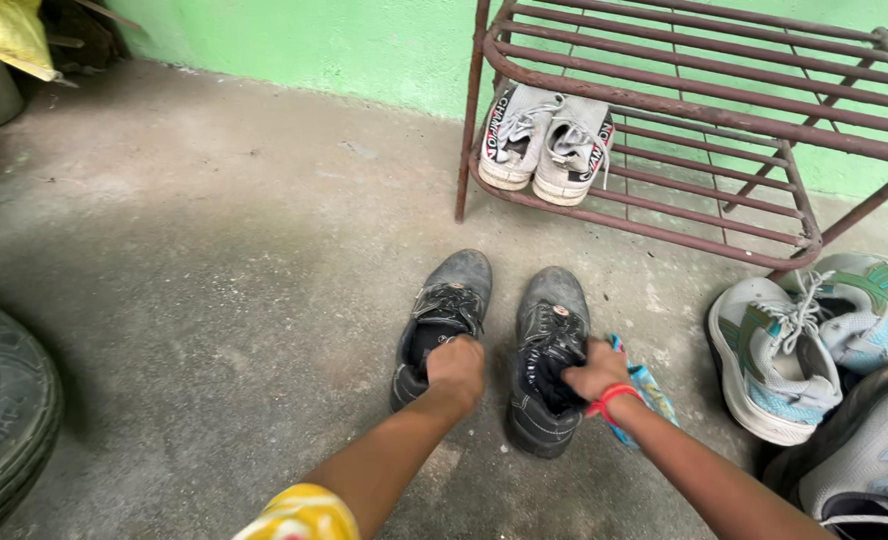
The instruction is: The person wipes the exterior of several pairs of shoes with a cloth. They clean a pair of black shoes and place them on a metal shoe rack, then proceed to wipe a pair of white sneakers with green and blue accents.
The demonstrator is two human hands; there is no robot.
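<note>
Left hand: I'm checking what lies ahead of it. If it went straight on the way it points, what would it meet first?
The left hand already grips the left black shoe at its opening; going straight on, it would probably push into that shoe, toward its laces.

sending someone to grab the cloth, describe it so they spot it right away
Start at the rusty metal shoe rack by the green wall, then drop to the pair of black shoes on the concrete in front. The cloth lies crumpled beside the right hand; it is the only blue patterned fabric there.
</note>
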